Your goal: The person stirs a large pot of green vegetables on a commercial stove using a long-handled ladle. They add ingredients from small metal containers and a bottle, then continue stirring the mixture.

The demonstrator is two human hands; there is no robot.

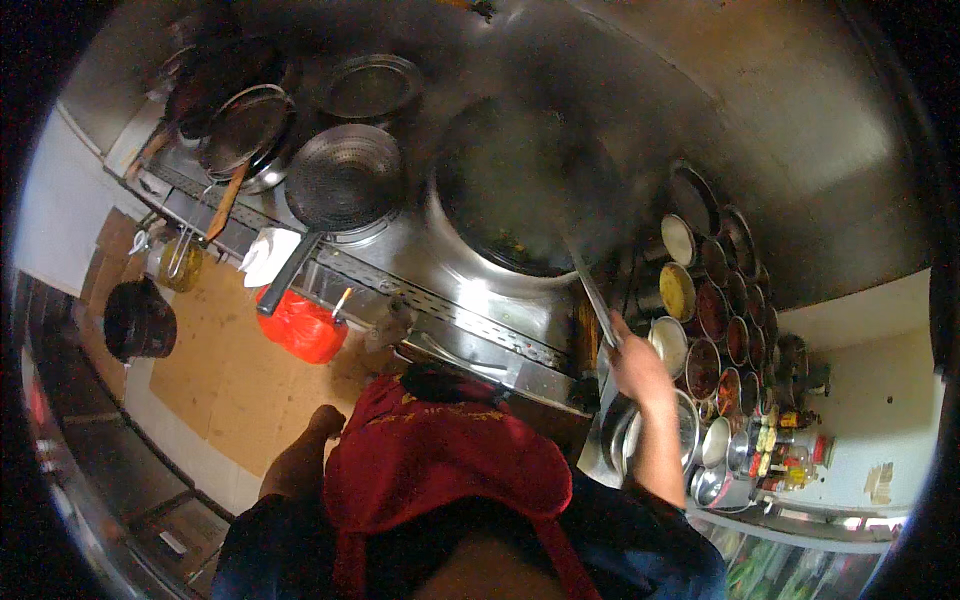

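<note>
My right hand [637, 367] is closed around the long metal handle of a cooking utensil [596, 300], whose far end goes into a large wok [450, 217] on the steel range. Steam blurs the wok's inside, and the utensil's head is hidden; some green and yellow food [510, 244] shows near the wok's front edge. My left hand [328, 421] hangs low beside the red apron [450, 465], in shadow, with its fingers hard to make out. Left of the wok a perforated pan [345, 176] rests with its black handle [289, 274] reaching over the range's front edge.
Bowls of seasonings and ingredients [703, 367] crowd the right side, with bottles [795, 457] beyond. At the left lie strainers with wooden handles [229, 202] and a round steel lid [371, 86]. A red plastic bag [300, 330] hangs in front of the range, near a dark bucket [140, 319].
</note>
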